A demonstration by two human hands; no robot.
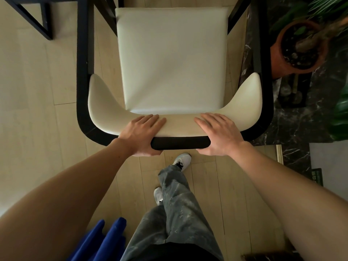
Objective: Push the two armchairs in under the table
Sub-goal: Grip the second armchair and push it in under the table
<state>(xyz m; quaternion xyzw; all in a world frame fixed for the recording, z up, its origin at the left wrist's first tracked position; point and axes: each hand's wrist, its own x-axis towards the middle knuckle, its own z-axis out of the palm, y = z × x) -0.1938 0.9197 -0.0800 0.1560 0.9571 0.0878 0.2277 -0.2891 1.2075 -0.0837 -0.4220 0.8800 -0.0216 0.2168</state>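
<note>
At the upper left, a dark frame (pixel 37 19) stands on the pale wood floor (pixel 37 91); it is probably part of the worktop base, but it is cut off by the picture edge and cannot be identified with certainty. The armchair (pixel 171 59) stands in the centre, directly in front of the person, with its cream seat facing away and its front edge at the top of the view. No worktop surface is visible above it, so how far the armchair is pushed in cannot be determined. The left hand (pixel 142 133) rests on the cream backrest pad (pixel 178 127), fingers laid flat over the top and thumb hooked under the black back rail (pixel 180 143): the grip is closed around the back. The right hand (pixel 219 133) holds the same pad in the same way, a short gap apart. The frame appears rigid and moderately heavy; the upholstery looks smooth and possibly slippery, so the rail is the firmer hold. The legs are mostly hidden, so floor drag cannot be assessed. At the right, a potted plant (pixel 299 46) stands close beside the armrest (pixel 263 53) on dark marble. The second armchair is not in view.
</note>
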